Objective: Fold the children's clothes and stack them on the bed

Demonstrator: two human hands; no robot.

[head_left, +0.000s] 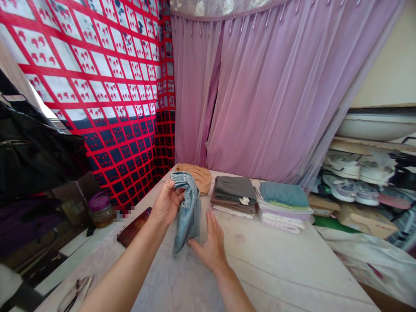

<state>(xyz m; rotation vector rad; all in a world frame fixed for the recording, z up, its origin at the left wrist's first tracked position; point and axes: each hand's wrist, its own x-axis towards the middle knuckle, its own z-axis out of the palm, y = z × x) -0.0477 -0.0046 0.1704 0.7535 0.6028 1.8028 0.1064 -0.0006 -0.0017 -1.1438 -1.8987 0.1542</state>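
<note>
My left hand (pixel 167 201) pinches a light-blue pair of jeans (pixel 188 210) at its gathered upper edge. The folded denim hangs down in a curve over the bed, and its full shape is hidden by the folds. To the right, my right hand (pixel 211 245) is spread with its fingers apart. Its thumb is close to the lower part of the denim; I cannot tell whether it touches. Behind the jeans lies a tan cloth (pixel 199 177). A stack of folded dark clothes (pixel 234 190) sits beyond my right hand.
A second stack (pixel 284 199) with a teal top piece is farther right on the bed (pixel 276 255). A dark reddish-brown flat object (pixel 133 229) and glasses (pixel 74 294) lie left. A purple-lidded jar (pixel 100 210) stands beyond; shoes (pixel 344 188) fill a right-hand rack.
</note>
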